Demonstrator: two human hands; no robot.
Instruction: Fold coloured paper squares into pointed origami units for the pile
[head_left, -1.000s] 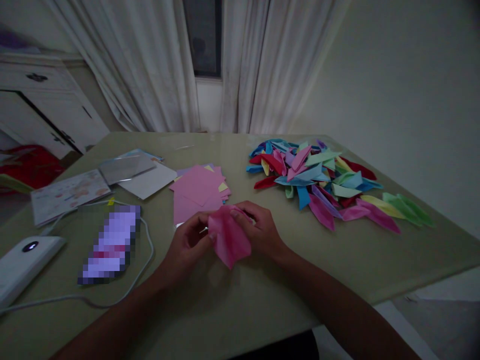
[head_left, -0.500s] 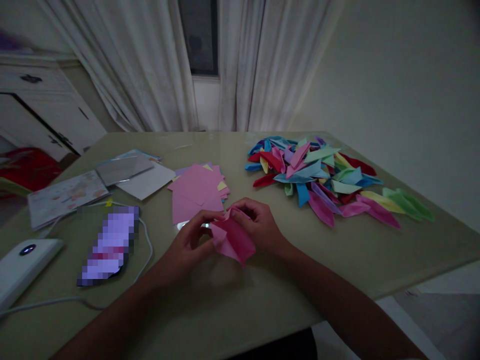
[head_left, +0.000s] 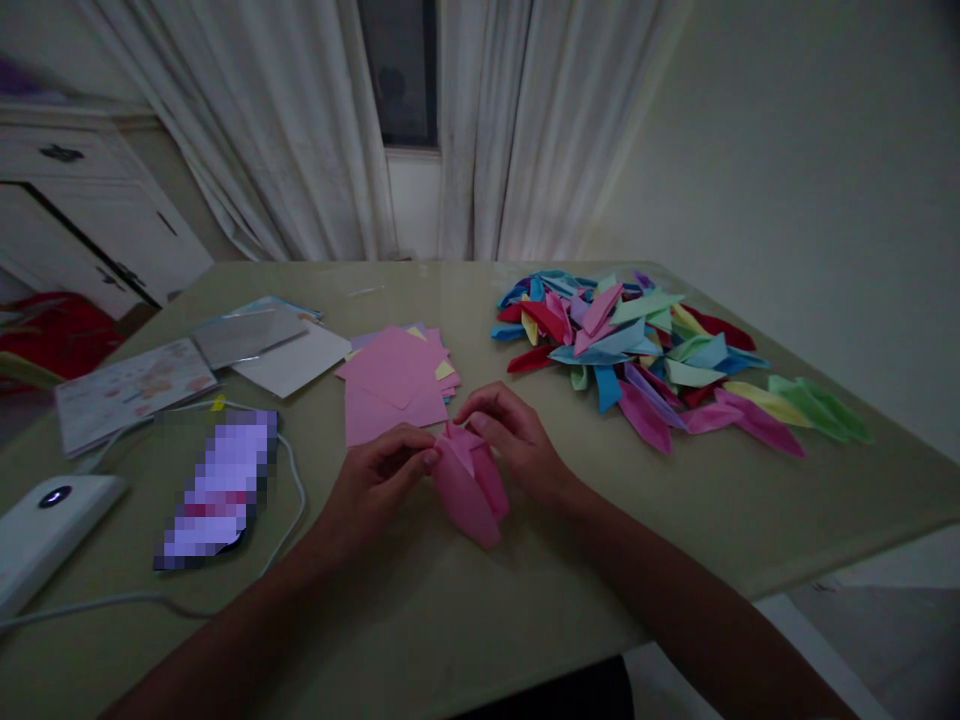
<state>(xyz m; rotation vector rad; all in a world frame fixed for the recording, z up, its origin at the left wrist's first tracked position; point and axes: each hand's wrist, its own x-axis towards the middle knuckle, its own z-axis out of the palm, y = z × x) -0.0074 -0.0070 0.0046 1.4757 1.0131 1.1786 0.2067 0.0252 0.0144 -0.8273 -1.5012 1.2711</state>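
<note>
A pink folded paper, shaped like a long pod with an opening along it, is held between both hands over the table. My left hand pinches its left upper edge between thumb and fingers. My right hand is closed on its top right edge, the fingertips near the upper point. Just beyond the hands lies a stack of square paper sheets, pink on top with other colours showing at the edges. To the right is a heap of folded paper pieces in many colours, several of them similarly pod-shaped.
On the left of the table lie a phone with a blurred screen, a white device and a white cable. Farther back are a floral-patterned booklet and flat clear and white sheets. Curtains hang behind.
The pink paper has turned and narrowed from a wide open flap into a longer pod shape. Both hands have shifted their grip slightly around it.
</note>
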